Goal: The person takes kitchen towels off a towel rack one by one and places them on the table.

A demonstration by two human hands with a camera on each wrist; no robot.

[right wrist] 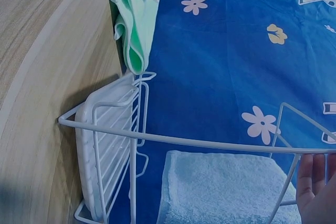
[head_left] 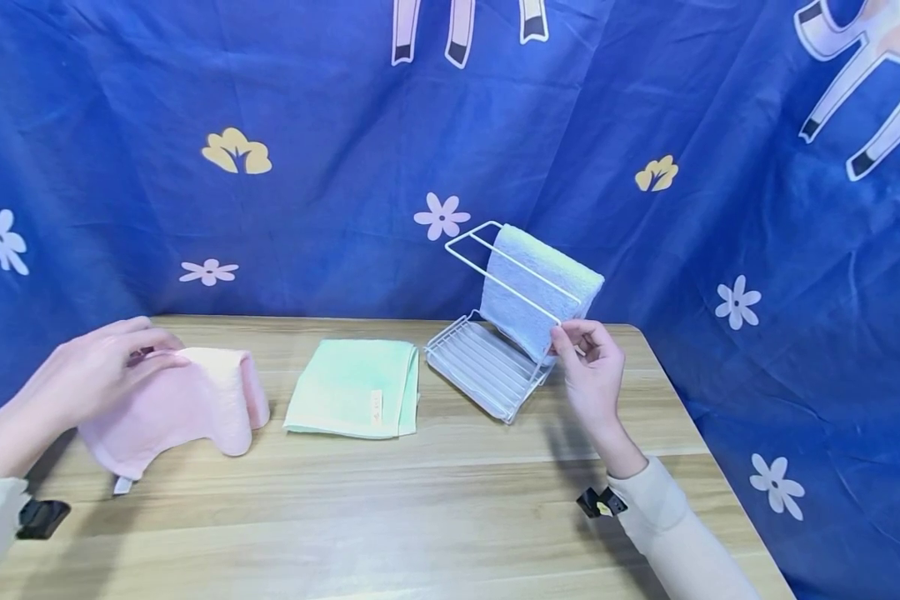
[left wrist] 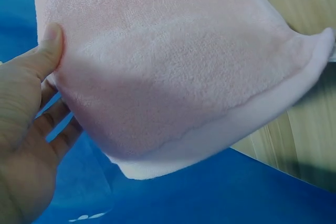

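My left hand pinches the edge of a pink towel at the table's left side, thumb on top in the left wrist view. The pink towel droops in a loose fold, its small tag near the wood. Over on the right, my right hand grips the frame of a white wire rack. A light blue towel hangs over the rack's upper bar. In the right wrist view, fingertips curl at the bar above the blue towel.
A folded mint green towel with a small label lies between the pink towel and the rack. A white slatted tray forms the rack's base. Behind the wooden table hangs a blue patterned curtain.
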